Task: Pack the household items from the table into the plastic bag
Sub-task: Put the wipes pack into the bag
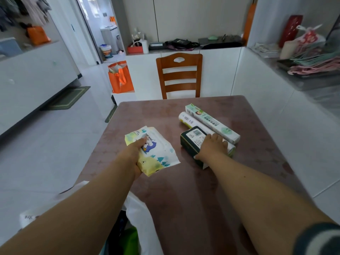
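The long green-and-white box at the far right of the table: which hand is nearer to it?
Right. The right hand grips the dark box just short of the long green-and-white box, with a white roll between. The left hand holds the wipes pack, farther left.

The left hand grips a wipes pack over the table while the right hand holds a dark box.

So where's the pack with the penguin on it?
In the head view the baby wipes pack sits left of centre on the table, gripped by the left hand, left of the dark green box.
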The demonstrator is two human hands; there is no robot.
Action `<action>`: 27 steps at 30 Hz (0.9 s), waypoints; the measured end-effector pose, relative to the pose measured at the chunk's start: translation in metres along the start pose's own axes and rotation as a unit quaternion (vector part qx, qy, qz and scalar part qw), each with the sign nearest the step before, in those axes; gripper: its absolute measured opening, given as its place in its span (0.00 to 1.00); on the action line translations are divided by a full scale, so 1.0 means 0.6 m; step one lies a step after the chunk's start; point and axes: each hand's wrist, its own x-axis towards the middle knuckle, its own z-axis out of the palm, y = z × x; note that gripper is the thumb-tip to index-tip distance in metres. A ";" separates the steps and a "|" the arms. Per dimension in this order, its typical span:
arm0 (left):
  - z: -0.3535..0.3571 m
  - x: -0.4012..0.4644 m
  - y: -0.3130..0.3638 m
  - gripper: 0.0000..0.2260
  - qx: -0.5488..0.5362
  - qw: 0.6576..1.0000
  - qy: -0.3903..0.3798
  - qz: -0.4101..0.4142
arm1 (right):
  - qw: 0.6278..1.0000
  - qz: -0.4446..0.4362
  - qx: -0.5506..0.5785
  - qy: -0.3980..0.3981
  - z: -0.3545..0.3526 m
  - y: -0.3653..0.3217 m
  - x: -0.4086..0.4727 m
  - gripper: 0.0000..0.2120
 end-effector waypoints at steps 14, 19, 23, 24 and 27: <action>-0.016 -0.084 0.034 0.18 0.102 0.995 0.008 0.004 | 0.989 0.024 0.142 -0.032 -0.029 -0.019 -0.075 0.45; -0.073 -0.152 0.083 0.16 0.155 0.988 0.019 0.008 | 0.867 -0.091 0.486 -0.060 -0.058 -0.083 -0.202 0.14; -0.146 -0.206 0.091 0.16 0.157 0.987 0.047 0.001 | 0.847 -0.164 0.447 -0.235 0.008 -0.132 -0.316 0.08; -0.164 -0.218 0.087 0.16 0.169 0.984 0.058 -0.009 | 0.858 -0.173 0.417 -0.247 0.031 -0.142 -0.329 0.10; -0.217 -0.247 0.065 0.17 0.229 0.970 0.072 -0.051 | 0.875 -0.129 0.426 -0.189 0.072 -0.157 -0.325 0.09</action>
